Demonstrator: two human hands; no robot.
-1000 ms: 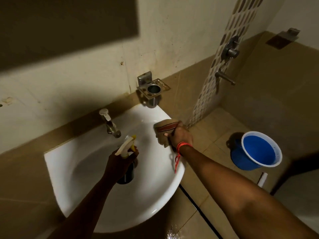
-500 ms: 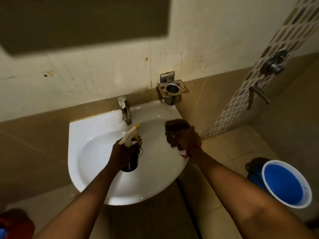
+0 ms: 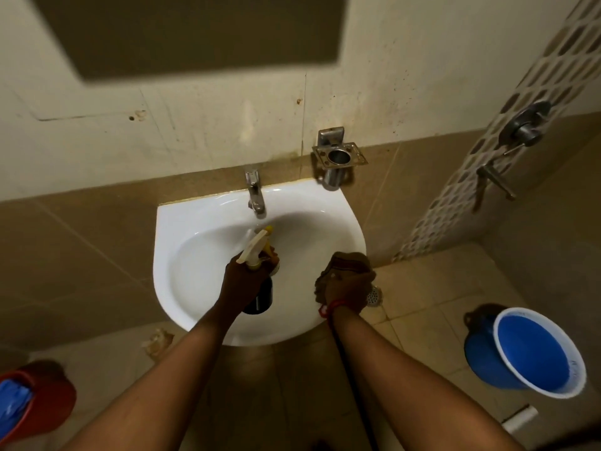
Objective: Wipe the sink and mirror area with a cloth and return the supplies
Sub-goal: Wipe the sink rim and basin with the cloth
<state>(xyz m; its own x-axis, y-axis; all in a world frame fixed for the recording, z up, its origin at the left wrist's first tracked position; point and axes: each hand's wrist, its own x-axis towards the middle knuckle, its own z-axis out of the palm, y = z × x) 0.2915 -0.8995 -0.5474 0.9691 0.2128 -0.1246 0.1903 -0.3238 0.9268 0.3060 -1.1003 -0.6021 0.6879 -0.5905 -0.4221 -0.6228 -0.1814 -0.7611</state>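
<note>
- Two hands are being held over the white wash basin (image 3: 201, 255): the left hand (image 3: 247, 281) is closed around a spray bottle (image 3: 258, 255), and the right hand (image 3: 349, 288) is clenched on a brown cloth (image 3: 341, 266).
- The cloth is being pressed against the basin's right rim, bunched under and just ahead of the right-hand fingers.
- The bottle is being kept upright over the bowl, its dark body hanging below the left grip and its pale trigger head rising above it, nozzle aimed toward the tap (image 3: 255, 193) just beyond.
- The mirror (image 3: 195, 34) is seen well above both grips, on the wall; whether it has been wiped cannot be told.
- A blue bucket (image 3: 533, 349) is standing on the floor well to the right of the cloth hand, and a red container (image 3: 35, 402) well to the left of the bottle hand.
- Slipping of the cloth off the curved rim is judged a risk, since the hand is working at the basin's outer edge.
- Knocking of the tap by the trigger head is judged possible, the two being close together.
- Loss of the bottle into the bowl is judged possible if the one-handed hold is loosened.
</note>
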